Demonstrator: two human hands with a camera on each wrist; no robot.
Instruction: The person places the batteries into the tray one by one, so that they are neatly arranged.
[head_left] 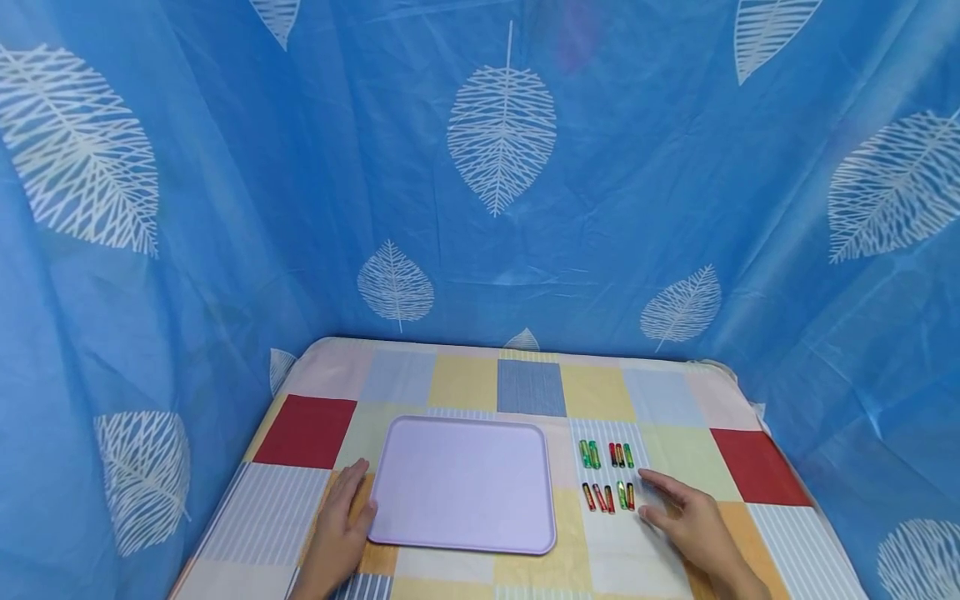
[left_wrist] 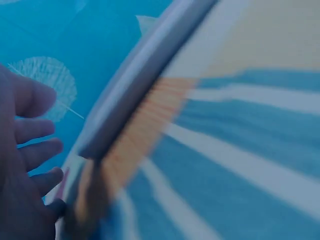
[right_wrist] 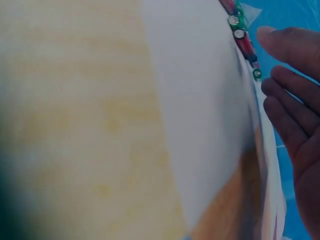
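Note:
A pale purple tray lies flat on the patchwork tablecloth. Right at its left edge is my left hand, fingers relaxed and holding nothing; in the left wrist view the hand shows beside the tray's rim. To the right of the tray, several small batteries lie in two rows. The far row has green batteries and red ones; the near row has red batteries and a green one. Just right of them, my right hand hovers with loose, empty fingers.
The tablecloth has coloured squares, some striped, and covers the whole table. Blue curtains with white leaf prints hang behind the table and along both sides.

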